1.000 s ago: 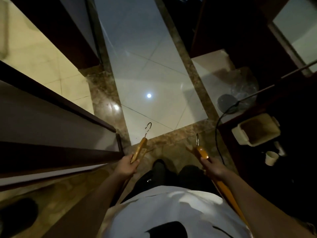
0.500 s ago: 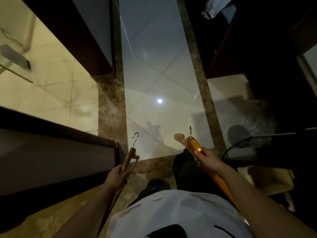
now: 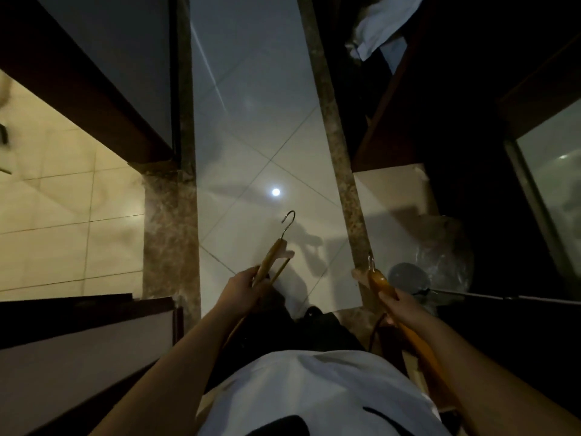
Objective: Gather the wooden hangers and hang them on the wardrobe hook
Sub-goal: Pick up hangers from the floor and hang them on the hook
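Two wooden hangers in play, one per hand: the left hand [image 3: 243,289] is closed around the left hanger [image 3: 273,257], metal hook pointing up and away, and the right hand [image 3: 405,306] is wrapped round the right hanger [image 3: 379,280], whose long arm runs back along the forearm. Underfoot it's glossy white floor tile [image 3: 251,146] edged by two brown marble strips [image 3: 338,146], one ceiling light reflected in it. Further off: dark wood panels [image 3: 88,89] both sides, cream tile on the left, one pale cloth [image 3: 380,23] top right.

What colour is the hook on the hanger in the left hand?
Silvery metal hook, on an orange-brown wooden hanger; the head view shows it best.
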Available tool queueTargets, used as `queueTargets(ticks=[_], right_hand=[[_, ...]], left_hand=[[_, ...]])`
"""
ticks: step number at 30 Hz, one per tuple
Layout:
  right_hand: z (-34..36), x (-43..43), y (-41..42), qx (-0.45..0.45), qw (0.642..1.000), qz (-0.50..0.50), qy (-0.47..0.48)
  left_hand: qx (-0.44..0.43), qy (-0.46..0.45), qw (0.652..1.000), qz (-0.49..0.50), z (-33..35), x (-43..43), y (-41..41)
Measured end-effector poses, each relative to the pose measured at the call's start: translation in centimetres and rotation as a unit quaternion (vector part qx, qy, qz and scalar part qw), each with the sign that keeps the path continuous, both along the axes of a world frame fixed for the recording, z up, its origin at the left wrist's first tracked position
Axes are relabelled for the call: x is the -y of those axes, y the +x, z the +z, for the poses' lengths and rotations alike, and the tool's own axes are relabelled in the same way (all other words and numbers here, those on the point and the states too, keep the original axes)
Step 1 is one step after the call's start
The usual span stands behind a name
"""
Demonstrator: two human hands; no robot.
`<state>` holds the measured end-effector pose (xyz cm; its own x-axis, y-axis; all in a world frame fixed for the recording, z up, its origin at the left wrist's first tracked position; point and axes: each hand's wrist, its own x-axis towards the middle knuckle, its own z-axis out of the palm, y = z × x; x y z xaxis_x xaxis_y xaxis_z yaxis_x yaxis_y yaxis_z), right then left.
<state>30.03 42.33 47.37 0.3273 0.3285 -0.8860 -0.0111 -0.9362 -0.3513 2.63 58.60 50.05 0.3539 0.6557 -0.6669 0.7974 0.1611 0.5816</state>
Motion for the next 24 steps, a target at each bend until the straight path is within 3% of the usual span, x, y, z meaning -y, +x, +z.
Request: queueTargets(ticks=[4, 9, 14, 24], right_hand=[[-0.1, -4.8, 2.1, 0.002, 1.0, -0.016, -0.006], [-0.8, -13.7, 2.1, 0.021, 1.0, 0.013, -0.007], [0.4, -25.6, 0.8, -0.005, 0.999, 0.04, 0.021], [3.5, -45.9, 0.6, -0.011, 0.984, 0.12, 0.129]], left_hand=[[-0.011, 0.004, 1.0, -0.026, -0.1, -5.3, 1.9], [-0.037, -0.022, 0.999, 0.026, -1.0, -13.9, -0.5], [-0.068, -0.034, 0.991, 0.109, -0.8, -22.4, -4.9], [-0.121, -0.001, 0.983, 0.139, 0.6, -37.6, -7.9]])
